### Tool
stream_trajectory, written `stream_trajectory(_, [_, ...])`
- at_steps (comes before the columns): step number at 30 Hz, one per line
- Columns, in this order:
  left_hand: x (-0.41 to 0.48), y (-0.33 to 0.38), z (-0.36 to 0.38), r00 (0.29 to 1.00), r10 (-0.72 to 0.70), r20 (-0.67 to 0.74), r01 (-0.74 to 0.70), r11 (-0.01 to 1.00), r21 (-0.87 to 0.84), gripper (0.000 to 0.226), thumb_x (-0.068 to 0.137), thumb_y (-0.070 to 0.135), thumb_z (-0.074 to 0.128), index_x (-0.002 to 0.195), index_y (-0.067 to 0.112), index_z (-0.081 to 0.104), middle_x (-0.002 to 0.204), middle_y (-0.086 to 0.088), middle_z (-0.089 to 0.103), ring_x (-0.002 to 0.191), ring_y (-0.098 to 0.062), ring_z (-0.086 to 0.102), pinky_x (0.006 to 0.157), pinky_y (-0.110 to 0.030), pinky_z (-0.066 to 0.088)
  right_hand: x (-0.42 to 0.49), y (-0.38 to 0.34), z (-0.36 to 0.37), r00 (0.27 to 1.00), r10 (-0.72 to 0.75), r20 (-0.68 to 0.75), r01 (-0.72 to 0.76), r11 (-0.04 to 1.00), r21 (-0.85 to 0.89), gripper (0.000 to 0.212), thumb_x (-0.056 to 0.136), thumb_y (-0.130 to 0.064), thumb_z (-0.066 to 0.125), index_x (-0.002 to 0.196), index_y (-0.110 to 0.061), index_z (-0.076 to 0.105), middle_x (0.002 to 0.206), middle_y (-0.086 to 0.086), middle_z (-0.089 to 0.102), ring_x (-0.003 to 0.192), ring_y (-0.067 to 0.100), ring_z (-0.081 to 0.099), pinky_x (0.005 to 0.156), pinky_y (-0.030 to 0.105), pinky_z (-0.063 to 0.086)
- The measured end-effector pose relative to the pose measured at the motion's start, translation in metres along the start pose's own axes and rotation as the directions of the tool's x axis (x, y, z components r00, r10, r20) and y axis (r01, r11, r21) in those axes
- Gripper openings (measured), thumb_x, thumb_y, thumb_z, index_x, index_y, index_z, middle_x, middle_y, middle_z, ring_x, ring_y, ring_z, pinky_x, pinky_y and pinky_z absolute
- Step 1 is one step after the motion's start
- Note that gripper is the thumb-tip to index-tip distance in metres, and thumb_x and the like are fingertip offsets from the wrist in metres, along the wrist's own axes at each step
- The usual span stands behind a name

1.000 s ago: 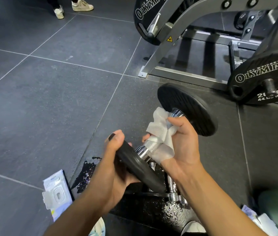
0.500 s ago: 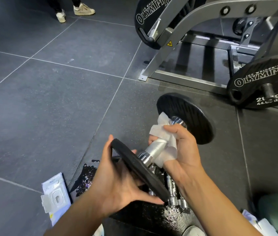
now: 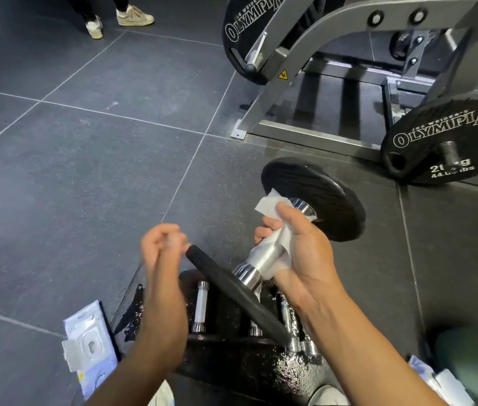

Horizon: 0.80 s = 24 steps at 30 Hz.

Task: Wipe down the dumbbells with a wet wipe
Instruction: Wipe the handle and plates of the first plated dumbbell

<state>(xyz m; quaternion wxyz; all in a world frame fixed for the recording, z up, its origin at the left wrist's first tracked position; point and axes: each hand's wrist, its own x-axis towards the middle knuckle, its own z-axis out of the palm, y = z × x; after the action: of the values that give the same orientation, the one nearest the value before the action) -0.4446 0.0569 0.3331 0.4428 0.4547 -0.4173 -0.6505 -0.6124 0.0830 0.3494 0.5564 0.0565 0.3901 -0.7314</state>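
There, the right hand gripped the wet wipe wrapped round the chrome handle of the dumbbell, held aloft at centre; the left hand, blurred, hovered just left of the near plate, fingers curled, its grip impossible to tell; a wipe pack lay near left.

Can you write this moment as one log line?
step: wiping handle | right hand: grips dumbbell handle through wet wipe | left hand: blurred, beside near plate, grip unclear | wipe pack: on floor
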Motion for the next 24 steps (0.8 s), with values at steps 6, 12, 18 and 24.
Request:
stream_trajectory(6, [-0.004, 0.003, 0.011, 0.534, -0.690, 0.488, 0.846, 0.429, -0.318, 0.085, 0.069, 0.075, 0.074, 0.119, 0.006, 0.065, 0.122, -0.023, 0.072, 0.109, -0.050, 0.072, 0.089, -0.088, 0.042, -0.004, -0.002, 0.005, 1.000, 0.004, -0.017, -0.005, 0.999, -0.046, 0.012, 0.096, -0.021, 0.065, 0.093, -0.019, 0.054, 0.060, -0.002, 0.037, 0.049, 0.012, 0.039, 0.057, 0.028, 0.027])
stream_trajectory(12, [-0.011, -0.001, 0.003, 0.899, 0.155, 0.409, -0.277, 0.925, 0.259, 0.047, 0.072, 0.061, 0.077, 0.107, 0.039, 0.053, 0.105, 0.007, 0.060, 0.102, -0.019, 0.065, 0.089, -0.030, 0.051, -0.001, -0.008, 0.005, 0.990, -0.121, -0.069, 0.117, 0.991, -0.068, 0.012, 0.096, -0.010, 0.065, 0.091, -0.014, 0.054, 0.059, -0.003, 0.035, 0.044, 0.007, 0.036, 0.043, 0.020, 0.033])
stream_trajectory(18, [-0.014, -0.008, 0.009, 0.940, 0.318, 0.125, -0.334, 0.932, 0.138, 0.028, 0.089, 0.048, 0.059, 0.117, 0.051, 0.058, 0.114, 0.019, 0.061, 0.111, -0.004, 0.060, 0.096, -0.028, 0.047, 0.004, -0.006, -0.006, 0.999, -0.032, -0.030, 0.034, 0.995, 0.089, 0.028, 0.088, -0.011, 0.068, 0.071, -0.019, 0.047, 0.057, -0.007, 0.035, 0.041, 0.004, 0.032, 0.038, 0.017, 0.031])
stream_trajectory(24, [-0.018, -0.007, 0.010, 0.497, -0.675, 0.546, 0.866, 0.418, -0.273, 0.095, 0.079, 0.086, 0.055, 0.133, 0.009, 0.071, 0.123, -0.026, 0.069, 0.120, -0.050, 0.065, 0.104, -0.090, 0.027, 0.007, -0.003, -0.005, 0.993, 0.064, 0.100, -0.083, 0.974, 0.210, 0.029, 0.075, -0.015, 0.068, 0.069, -0.022, 0.041, 0.054, -0.010, 0.032, 0.039, 0.005, 0.029, 0.036, 0.017, 0.031])
